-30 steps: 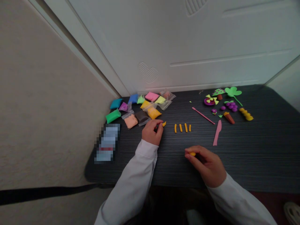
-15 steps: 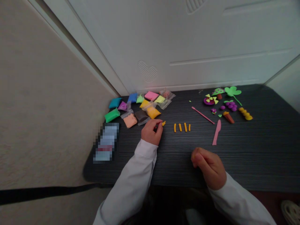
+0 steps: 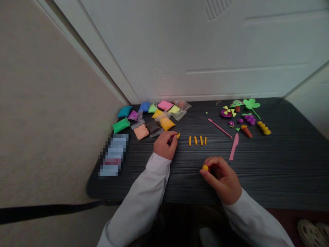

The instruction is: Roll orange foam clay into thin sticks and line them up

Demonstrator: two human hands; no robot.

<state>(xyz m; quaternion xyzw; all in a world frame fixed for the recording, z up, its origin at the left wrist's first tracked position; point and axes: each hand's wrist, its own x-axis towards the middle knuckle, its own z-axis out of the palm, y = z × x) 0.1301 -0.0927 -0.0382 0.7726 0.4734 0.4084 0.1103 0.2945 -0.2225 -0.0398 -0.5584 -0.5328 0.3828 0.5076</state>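
Between the thumb and fingertips of my right hand (image 3: 223, 180) is a small yellow ball of modelling clay (image 3: 205, 167), held just over the dark table. My left hand (image 3: 166, 145) rests on the table, its thumb and forefinger pinched on a small yellow clay piece (image 3: 178, 136); most of that piece is hidden by the fingers. Several short yellow clay strips (image 3: 195, 140) lie in a row between the two hands. Right of them are a pink plastic knife (image 3: 233, 147) and a thin pink stick tool (image 3: 219, 128).
Bags of coloured clay, among them a green one (image 3: 121, 125) and a brown one (image 3: 154, 128), lie at the back left. A blurred-out phone-like object (image 3: 114, 155) is near the left edge. Finished clay figures, such as purple grapes (image 3: 249, 119) and a green clover (image 3: 251, 103), stand back right.
My right hand has opened from a closed fist into a fingertip pinch, showing the yellow ball. It has shifted slightly left. My left hand holds nearly the same place; the view has moved a little.
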